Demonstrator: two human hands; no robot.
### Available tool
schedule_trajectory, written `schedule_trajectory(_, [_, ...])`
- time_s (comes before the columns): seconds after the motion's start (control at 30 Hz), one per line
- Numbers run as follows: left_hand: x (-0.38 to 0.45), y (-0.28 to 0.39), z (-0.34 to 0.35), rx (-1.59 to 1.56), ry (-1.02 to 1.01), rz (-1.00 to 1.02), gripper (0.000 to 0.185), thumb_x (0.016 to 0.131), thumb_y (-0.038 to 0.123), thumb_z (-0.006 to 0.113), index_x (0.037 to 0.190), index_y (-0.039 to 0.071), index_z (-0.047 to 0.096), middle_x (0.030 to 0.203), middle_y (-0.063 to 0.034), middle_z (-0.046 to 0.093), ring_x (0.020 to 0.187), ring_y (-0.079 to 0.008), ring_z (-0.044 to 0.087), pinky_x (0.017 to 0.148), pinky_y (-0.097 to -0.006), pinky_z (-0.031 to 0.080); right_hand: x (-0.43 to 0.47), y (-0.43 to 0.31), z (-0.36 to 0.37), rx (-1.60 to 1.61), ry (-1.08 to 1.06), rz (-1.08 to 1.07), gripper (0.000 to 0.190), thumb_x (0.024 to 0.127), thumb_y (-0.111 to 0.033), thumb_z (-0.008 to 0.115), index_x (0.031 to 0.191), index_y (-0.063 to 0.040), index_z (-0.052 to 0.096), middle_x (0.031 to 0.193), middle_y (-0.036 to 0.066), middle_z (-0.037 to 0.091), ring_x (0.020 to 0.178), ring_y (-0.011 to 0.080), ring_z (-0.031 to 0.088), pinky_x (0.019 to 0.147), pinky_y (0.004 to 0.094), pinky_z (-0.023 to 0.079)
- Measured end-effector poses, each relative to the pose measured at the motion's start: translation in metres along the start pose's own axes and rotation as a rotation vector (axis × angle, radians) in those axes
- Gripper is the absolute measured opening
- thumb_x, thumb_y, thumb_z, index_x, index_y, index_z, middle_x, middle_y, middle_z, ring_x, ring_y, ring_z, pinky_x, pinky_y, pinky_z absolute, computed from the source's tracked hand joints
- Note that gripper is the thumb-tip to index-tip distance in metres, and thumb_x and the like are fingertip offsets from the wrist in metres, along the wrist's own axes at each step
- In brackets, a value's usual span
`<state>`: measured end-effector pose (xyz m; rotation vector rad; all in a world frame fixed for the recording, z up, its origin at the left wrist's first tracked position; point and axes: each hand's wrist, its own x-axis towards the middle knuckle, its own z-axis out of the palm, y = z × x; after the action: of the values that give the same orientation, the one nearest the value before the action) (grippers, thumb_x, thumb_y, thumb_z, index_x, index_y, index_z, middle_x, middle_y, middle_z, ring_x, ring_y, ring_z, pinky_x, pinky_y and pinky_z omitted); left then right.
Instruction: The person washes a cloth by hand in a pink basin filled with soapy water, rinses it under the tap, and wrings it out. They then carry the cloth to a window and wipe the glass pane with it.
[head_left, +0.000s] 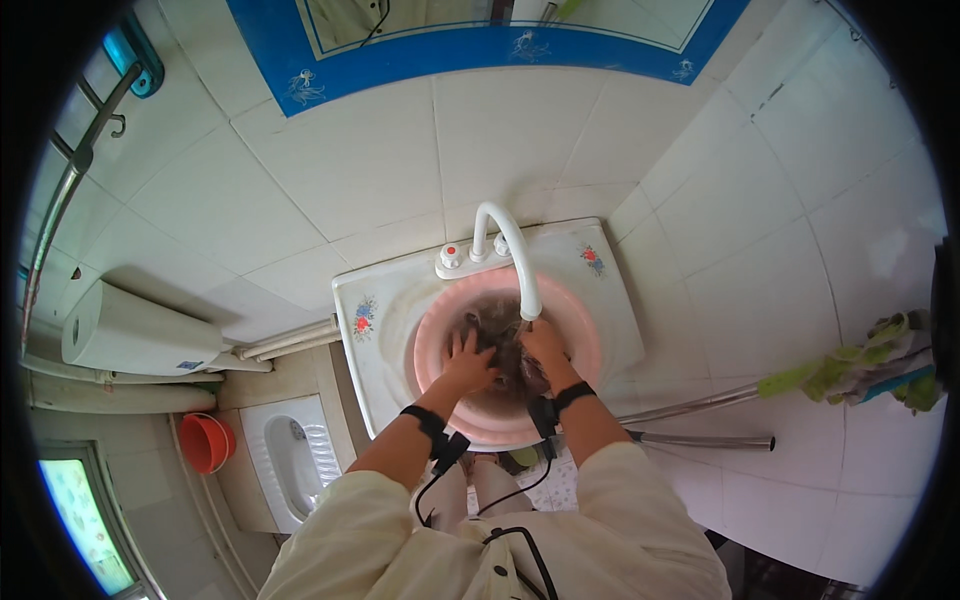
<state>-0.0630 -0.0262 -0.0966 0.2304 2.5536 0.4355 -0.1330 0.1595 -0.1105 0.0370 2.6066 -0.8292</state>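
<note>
A pink plastic basin (430, 330) sits in the white sink (390, 285), below a white curved faucet (527, 277). Dark, murky water with dark, soaked material, perhaps cloth, (499, 319) fills it. My left hand (469, 365) lies spread over the dark material at the basin's left, fingers apart. Under the faucet's spout, my right hand (546, 345) has bent fingers at the material; whether it grips any is unclear. A thin stream seems to run from the spout beside it. Black straps with small devices and cables are on both wrists.
Two faucet knobs (450, 256) stand behind the basin. A blue-framed mirror (450, 71) hangs above. At right, metal poles (697, 405) lean, one with a green mop head (862, 367). A white cylindrical tank (142, 330), red bucket (206, 442) and squat toilet (292, 457) are at left.
</note>
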Motion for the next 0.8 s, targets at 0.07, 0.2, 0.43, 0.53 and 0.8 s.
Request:
schedule_trajectory(0.07, [-0.007,0.000,-0.008,-0.622,0.324,-0.031,0.066,0.088,0.051,0.056,0.147,0.026,0.040,0.159,-0.0163,0.018,0.143,-0.0475,0.014,0.107,-0.0696,0.018,-0.014,-0.001,-0.013,0.297,0.048,0.005,0.036,0.080,-0.027,0.070,0.105,-0.004,0.059,0.090,0.021,0.067,0.087,0.0332,0.066,0.079,0.0445,0.051])
schedule_trajectory(0.2, [-0.021,0.010,-0.013,-1.772,-0.019,-0.823,0.071,0.089,0.058,0.054,0.147,0.019,0.038,0.154,-0.0177,0.029,0.139,-0.0438,0.029,0.106,-0.0655,0.028,-0.069,-0.040,-0.013,0.892,-0.041,-0.050,0.037,0.080,-0.018,0.071,0.111,-0.002,0.058,0.094,0.014,0.063,0.090,0.0231,0.062,0.080,0.0358,0.051])
schedule_trajectory(0.43, [0.017,-0.033,0.032,-2.066,-0.219,0.041,0.050,0.099,0.036,0.046,0.145,0.016,0.038,0.142,-0.0119,0.045,0.131,-0.0297,0.044,0.107,-0.0505,0.038,-0.115,-0.115,0.028,0.797,0.318,-0.413,0.035,0.079,-0.016,0.072,0.106,-0.002,0.056,0.092,0.013,0.062,0.085,0.0295,0.061,0.076,0.0397,0.050])
schedule_trajectory(0.53, [0.011,-0.022,0.038,-2.490,-0.022,-0.312,0.046,0.100,0.033,0.042,0.143,0.015,0.040,0.139,-0.0128,0.048,0.127,-0.0301,0.048,0.105,-0.0516,0.040,-0.087,-0.094,0.012,0.328,0.317,-0.481,0.030,0.074,-0.018,0.072,0.090,-0.002,0.053,0.083,0.022,0.059,0.077,0.0449,0.055,0.069,0.0516,0.045])
schedule_trajectory(0.8, [-0.006,0.018,-0.009,-2.282,-0.130,-0.186,0.043,0.094,0.033,0.052,0.130,0.010,0.052,0.117,-0.0119,0.061,0.104,-0.0274,0.061,0.087,-0.0414,0.052,-0.089,-0.116,0.022,0.478,0.506,-0.129,0.030,0.083,-0.025,0.062,0.098,0.000,0.056,0.079,0.027,0.061,0.077,0.0459,0.060,0.071,0.0514,0.048])
